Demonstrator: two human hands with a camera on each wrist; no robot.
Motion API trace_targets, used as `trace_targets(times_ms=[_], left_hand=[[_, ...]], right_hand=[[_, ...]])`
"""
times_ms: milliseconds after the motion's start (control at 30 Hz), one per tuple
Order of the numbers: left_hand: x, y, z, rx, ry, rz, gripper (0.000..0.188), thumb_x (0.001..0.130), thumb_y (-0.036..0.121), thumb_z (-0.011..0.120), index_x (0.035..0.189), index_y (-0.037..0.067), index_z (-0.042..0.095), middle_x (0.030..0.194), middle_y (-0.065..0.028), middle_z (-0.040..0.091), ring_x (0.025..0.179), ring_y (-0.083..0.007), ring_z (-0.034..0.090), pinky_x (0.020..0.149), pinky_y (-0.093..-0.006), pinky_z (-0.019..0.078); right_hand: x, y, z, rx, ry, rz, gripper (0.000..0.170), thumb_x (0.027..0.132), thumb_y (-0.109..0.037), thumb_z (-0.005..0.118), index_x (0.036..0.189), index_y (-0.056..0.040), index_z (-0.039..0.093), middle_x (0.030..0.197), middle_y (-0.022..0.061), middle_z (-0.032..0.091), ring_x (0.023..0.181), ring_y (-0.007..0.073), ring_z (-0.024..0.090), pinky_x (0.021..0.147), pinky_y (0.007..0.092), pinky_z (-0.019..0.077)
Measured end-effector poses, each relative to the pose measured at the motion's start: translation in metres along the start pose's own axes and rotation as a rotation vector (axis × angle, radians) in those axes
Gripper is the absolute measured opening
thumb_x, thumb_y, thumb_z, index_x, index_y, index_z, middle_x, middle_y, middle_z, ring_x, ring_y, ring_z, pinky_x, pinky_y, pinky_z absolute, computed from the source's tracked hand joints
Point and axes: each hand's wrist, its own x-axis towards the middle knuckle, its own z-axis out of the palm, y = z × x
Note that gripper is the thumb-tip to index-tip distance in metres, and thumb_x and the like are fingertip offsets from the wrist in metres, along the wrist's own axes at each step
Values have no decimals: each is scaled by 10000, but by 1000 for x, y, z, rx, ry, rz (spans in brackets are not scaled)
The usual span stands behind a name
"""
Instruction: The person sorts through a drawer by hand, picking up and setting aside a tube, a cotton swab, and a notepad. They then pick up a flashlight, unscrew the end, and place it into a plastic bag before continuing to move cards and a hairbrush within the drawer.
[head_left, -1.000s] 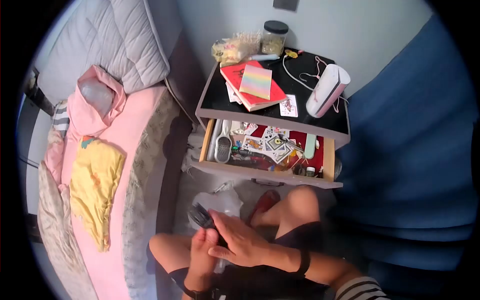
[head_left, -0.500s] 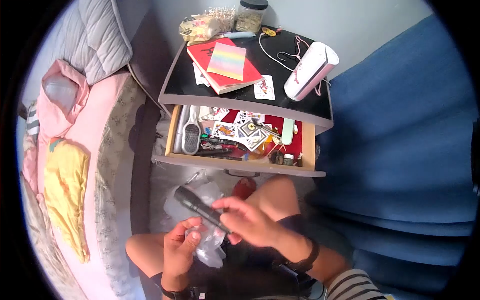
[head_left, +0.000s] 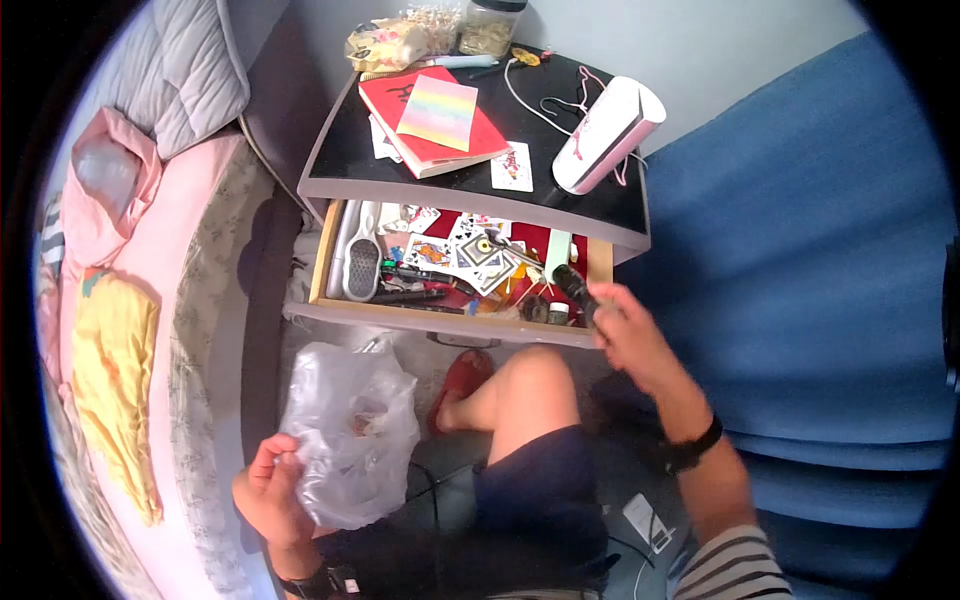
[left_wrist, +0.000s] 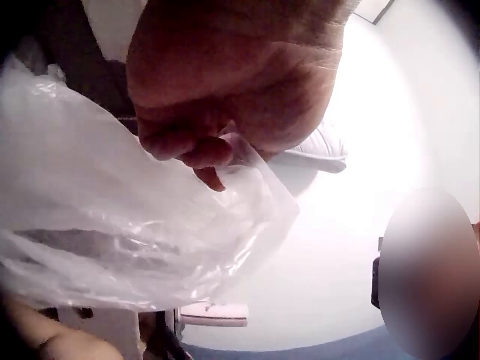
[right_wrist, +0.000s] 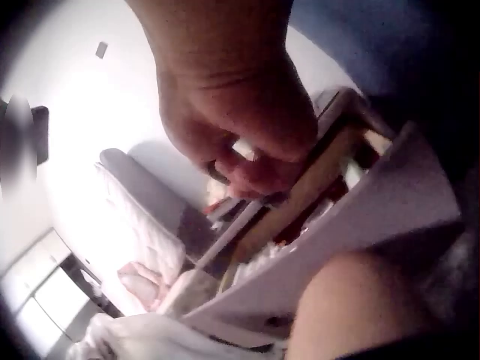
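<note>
My right hand grips a dark flashlight over the right front corner of the open drawer. In the right wrist view the fingers of that hand curl round it, hiding most of it. At the lower left my left hand pinches the edge of a translucent plastic bag, which hangs to the right of the fingers; something small and brownish shows through it. The left wrist view shows the bag bunched in the fingers of the left hand.
The drawer holds playing cards, a grey foot file, a green case and small jars. On the nightstand top stand a red book, a white cylinder and a jar. A bed lies left, a blue curtain right.
The flashlight has moved from between the hands up and right to the drawer in my right hand. My left hand has moved left and lifted the plastic bag. The view has shifted.
</note>
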Motion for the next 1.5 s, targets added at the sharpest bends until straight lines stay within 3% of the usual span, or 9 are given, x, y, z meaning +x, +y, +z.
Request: trace_targets(times_ms=[133, 467, 667, 800, 933, 1033, 1167, 1267, 1500], left_hand=[[7, -5, -17, -134, -6, 20, 121, 820, 66, 558, 907, -17, 565, 796, -24, 574, 654, -59, 503, 611, -168, 399], [3, -3, -31, -132, -36, 29, 130, 853, 146, 527, 917, 33, 515, 879, -36, 580, 783, -103, 540, 723, -218, 433], [11, 2, -39, -212, -67, 77, 198, 845, 182, 547, 966, 38, 487, 920, -46, 569, 819, -125, 549, 736, -239, 447], [22, 3, -40, -262, -83, 117, 234, 844, 235, 554, 976, 55, 485, 939, -38, 559, 856, -122, 534, 758, -247, 440], [43, 8, -43, -337, -75, 147, 263, 858, 288, 528, 1018, 81, 510, 941, -17, 564, 883, -136, 525, 789, -291, 428], [67, 23, -33, -549, 95, 65, 281, 875, 291, 498, 1045, 72, 548, 984, -30, 579, 924, -164, 534, 828, -323, 426], [120, 19, -55, -636, -227, 154, 295, 898, 283, 454, 1061, 66, 571, 1063, -59, 584, 1002, -195, 534, 889, -329, 418], [149, 10, -54, -542, -173, 104, 249, 878, 278, 480, 990, 62, 532, 948, -59, 589, 892, -185, 562, 804, -311, 448], [158, 13, -30, -464, -252, 47, 253, 853, 283, 513, 971, 62, 482, 858, -64, 558, 794, -164, 560, 707, -260, 456]], right_hand=[[71, 37, -32, -653, 17, -390, 246, 846, -193, 454, 1049, -123, 574, 670, 129, 577, 566, 157, 557, 518, 308, 466], [137, 58, -19, -1817, 33, -342, 415, 841, -278, 504, 1222, -117, 473, 1042, 153, 598, 920, 273, 610, 744, 386, 488], [153, 69, -15, -1760, 17, -276, 427, 860, -289, 489, 1238, -93, 457, 1132, 182, 559, 953, 289, 598, 799, 404, 469], [122, -13, 4, -1606, -422, -40, 444, 826, -358, 538, 1147, -52, 518, 1054, 189, 587, 979, 303, 574, 830, 419, 449], [117, -40, 18, -1329, -667, -191, 507, 776, -310, 607, 1183, -38, 479, 1094, 203, 557, 1019, 326, 544, 866, 412, 431], [117, -56, 47, -1366, -688, -258, 634, 742, -258, 638, 1283, -50, 381, 1234, 207, 465, 1113, 314, 489, 929, 381, 396], [140, -33, 73, -1374, -682, -369, 815, 707, -219, 674, 1368, -63, 224, 1400, 191, 249, 1241, 328, 350, 1022, 368, 304], [151, -33, 93, -1399, -744, -350, 885, 681, -200, 703, 1384, -77, 179, 1443, 178, 135, 1310, 353, 212, 1071, 418, 211], [189, 1, 113, -1542, -513, -719, 844, 683, -198, 674, 1379, -93, 208, 1433, 155, 173, 1333, 326, 151, 1067, 466, 161]])
